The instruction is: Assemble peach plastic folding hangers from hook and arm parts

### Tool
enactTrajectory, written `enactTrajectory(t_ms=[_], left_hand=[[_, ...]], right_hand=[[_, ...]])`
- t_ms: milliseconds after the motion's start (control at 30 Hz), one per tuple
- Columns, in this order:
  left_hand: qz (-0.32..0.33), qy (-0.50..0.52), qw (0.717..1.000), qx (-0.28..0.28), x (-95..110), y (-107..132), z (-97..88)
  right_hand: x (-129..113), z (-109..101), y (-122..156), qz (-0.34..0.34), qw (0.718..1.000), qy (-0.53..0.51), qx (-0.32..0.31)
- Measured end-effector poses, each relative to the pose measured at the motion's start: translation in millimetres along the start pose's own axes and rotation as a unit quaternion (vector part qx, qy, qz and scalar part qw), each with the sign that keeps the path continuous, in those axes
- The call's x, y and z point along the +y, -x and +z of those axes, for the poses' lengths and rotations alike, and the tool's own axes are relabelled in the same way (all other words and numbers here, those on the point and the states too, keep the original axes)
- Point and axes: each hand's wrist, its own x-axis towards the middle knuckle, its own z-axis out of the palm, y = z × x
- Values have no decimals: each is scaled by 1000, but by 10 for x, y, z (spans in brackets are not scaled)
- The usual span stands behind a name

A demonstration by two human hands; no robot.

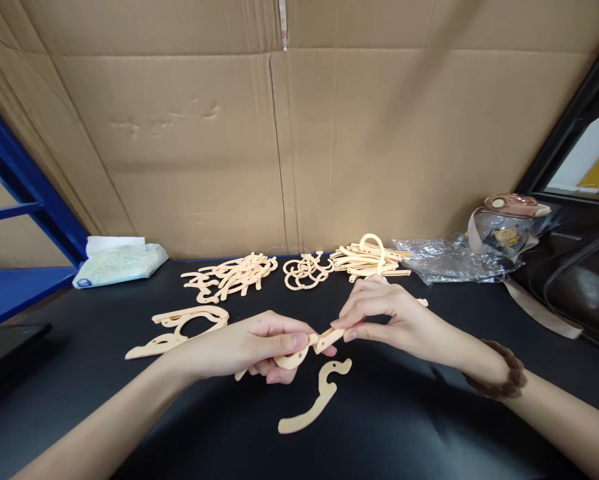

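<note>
Over a black table [404, 427], my left hand [252, 347] is closed around a flat, pale wooden cut-out piece [294, 360]. My right hand [384, 313] pinches a second small wooden piece [329, 339] whose end meets the first one between the two hands. Just below them a curved wooden piece [316, 400] lies flat on the table. Another larger curved piece [179, 330] lies left of my left hand.
Several piles of the same wooden parts [234, 277] [306, 270] [369, 260] sit along the back by a cardboard wall [279, 133]. A tissue pack [119, 263] is back left, crumpled clear plastic [449, 260] and a bag [509, 230] back right. Blue shelving [24, 200] stands at left.
</note>
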Motion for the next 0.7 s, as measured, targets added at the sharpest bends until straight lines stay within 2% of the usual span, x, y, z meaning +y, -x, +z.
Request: enactTrajectory(t_ms=[267, 400, 700], left_hand=[[-24, -18, 999, -29, -23, -22, 0], [-2, -24, 1000, -11, -61, -46, 9], [-23, -96, 995, 20, -38, -44, 39]], right_hand=[[-53, 26, 3, -5, 1000, 0, -28], [-55, 30, 1, -6, 999, 3, -36], [-18, 69, 17, -4, 998, 30, -53]])
